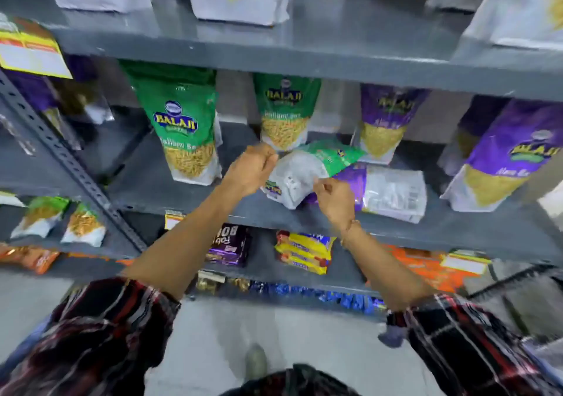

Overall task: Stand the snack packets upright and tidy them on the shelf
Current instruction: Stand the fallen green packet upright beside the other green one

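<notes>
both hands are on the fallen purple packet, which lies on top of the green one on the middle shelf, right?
Not quite. The head view shows it the other way round: both hands, left hand and right hand, are on the fallen green packet, which lies on top of the purple packet. The rest holds: both packets lie flat on the middle shelf.

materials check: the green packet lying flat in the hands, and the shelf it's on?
Green packet: looks like thin plastic film, glossy print with a clear rear panel; it creases and catches glare where the left hand and right hand pinch it. Shelf: probably painted steel, grey and fairly matt; the punched holes in the upright suggest metal angle.
</notes>
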`<state>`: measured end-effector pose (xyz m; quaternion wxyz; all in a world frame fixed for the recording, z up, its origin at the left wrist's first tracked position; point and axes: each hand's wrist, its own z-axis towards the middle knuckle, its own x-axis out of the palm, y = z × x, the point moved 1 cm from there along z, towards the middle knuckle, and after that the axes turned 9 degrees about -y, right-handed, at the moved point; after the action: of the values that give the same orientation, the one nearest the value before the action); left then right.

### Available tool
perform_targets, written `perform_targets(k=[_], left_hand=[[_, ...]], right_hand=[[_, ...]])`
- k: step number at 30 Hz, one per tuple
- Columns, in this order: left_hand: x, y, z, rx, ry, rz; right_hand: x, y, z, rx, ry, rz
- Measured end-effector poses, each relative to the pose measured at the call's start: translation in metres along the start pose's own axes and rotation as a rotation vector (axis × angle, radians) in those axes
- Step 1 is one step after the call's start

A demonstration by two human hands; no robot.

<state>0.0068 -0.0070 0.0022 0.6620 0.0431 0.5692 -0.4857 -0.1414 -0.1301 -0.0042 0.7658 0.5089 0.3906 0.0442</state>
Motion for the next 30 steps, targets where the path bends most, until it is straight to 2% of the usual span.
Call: perform_targets(k=[2, 5, 7, 9, 12, 14, 19, 21, 25, 30], left_hand=[[0.014, 0.022, 0.015, -0.106, 0.107, -0.044], [0.037, 0.047, 0.029, -0.397, 0.278, -0.096], [0.047, 0.058, 0.036, -0.502, 0.372, -0.119], [0.052, 0.064, 0.044, -0.565, 0.437, -0.24], [0.057, 0.064, 0.05, -0.582, 0.471, -0.458], [0.059, 0.068, 0.051, -0.57, 0.499, -0.501], [0.044, 0.079, 0.053, -0.466, 0.682, -0.541], [0.04, 0.079, 0.053, -0.417, 0.713, -0.539], [0.034, 0.078, 0.05, -0.369, 0.736, -0.55], [0.031, 0.067, 0.04, -0.33, 0.708, -0.601]], right_hand=[[0.017, -0.002, 0.009, 0.144, 0.023, -0.054], [0.04, -0.005, 0.015, 0.342, 0.049, -0.046], [0.051, -0.008, 0.02, 0.452, 0.017, 0.072], [0.056, -0.009, 0.027, 0.511, -0.008, 0.162], [0.06, -0.009, 0.037, 0.59, 0.039, 0.207], [0.062, -0.009, 0.041, 0.634, 0.043, 0.264], [0.057, -0.014, 0.034, 0.746, 0.076, 0.409], [0.054, -0.015, 0.025, 0.734, 0.093, 0.475], [0.055, -0.017, 0.004, 0.536, -0.016, 0.462], [0.059, -0.01, -0.002, 0.373, -0.117, 0.293]])
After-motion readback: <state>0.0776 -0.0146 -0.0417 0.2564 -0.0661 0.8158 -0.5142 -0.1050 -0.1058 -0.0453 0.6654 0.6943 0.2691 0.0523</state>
